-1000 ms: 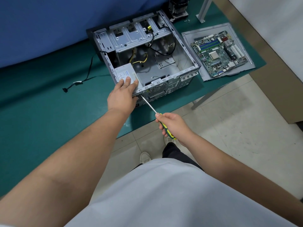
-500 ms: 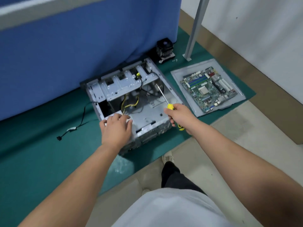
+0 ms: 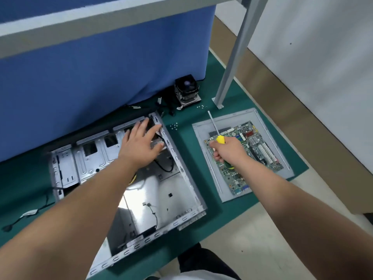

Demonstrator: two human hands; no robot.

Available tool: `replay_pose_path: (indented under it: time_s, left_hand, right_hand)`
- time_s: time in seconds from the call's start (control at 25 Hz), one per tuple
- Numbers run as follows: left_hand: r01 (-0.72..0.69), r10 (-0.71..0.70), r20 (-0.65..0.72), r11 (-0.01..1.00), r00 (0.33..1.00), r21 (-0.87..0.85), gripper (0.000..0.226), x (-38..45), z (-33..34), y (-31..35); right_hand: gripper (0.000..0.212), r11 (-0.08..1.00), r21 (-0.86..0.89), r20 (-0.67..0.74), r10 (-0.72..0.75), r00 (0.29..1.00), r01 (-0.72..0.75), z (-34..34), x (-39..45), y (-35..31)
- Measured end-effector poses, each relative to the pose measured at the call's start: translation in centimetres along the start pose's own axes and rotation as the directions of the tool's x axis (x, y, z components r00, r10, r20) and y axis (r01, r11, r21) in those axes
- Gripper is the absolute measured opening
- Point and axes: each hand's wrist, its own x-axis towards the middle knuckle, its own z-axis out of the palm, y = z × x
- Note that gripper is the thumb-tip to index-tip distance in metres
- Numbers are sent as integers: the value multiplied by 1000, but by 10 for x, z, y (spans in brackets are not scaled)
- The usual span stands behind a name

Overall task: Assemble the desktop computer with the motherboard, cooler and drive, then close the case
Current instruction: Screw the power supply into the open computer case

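right grip (image 3: 226,150): screwdriver (image 3: 217,130) | shaft up-left, away | above motherboard (image 3: 260,146)

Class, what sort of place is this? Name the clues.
Probably an electronics assembly workbench: a green mat carries an open computer case, a bare motherboard and loose screws.

The open case (image 3: 161,199) lies on its side on the bench (image 3: 24,178), with the drive cage (image 3: 96,152) along its far side and loose cables (image 3: 165,166) inside it. To its right the motherboard (image 3: 262,150) lies on a side panel (image 3: 203,134), well apart from the case; behind both, near the partition (image 3: 101,67), the cooler (image 3: 186,90) stands left of a frame post (image 3: 232,63), with small screws (image 3: 174,126) between cooler and case. The left hand (image 3: 141,144) reaches over the case's far corner, the right hand (image 3: 226,148) holds a screwdriver (image 3: 214,124) above the motherboard, and another cable (image 3: 28,214) lies left of the case.
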Motion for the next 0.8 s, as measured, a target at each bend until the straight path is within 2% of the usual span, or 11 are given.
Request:
replay_pose_path:
  time_s: [0.2, 0.32, 0.44, 0.52, 0.6, 0.8]
  left_hand:
    - [-14, 11, -179, 1000, 984, -10, 59, 0, 19, -6]
    - [-7, 6, -198, 1000, 980, -3, 60, 2, 22, -9]
    - [-13, 15, -207, 1000, 978, 10, 62, 5, 27, -12]
    - [-32, 38, -232, 999, 972, 28, 63, 6, 30, -14]
    - [-37, 48, -255, 998, 966, 46, 64, 8, 33, -17]
    - [-54, 69, -304, 997, 950, 58, 64, 8, 37, -17]
  right_hand:
    - [16, 999, -47, -18, 12, 1000, -13, -4, 98, -11]
    - [5, 998, -52, -53, 36, 998, -39, 11, 150, -29]
    - [16, 997, -67, -133, 30, 991, -39, 31, 194, -46]
    - [8, 981, -191, -190, -29, 981, -8, 43, 216, -51]
    - [18, 943, -330, -167, -96, 981, 36, 52, 233, -53]
    - [23, 894, -447, -239, -151, 959, 30, 68, 253, -53]
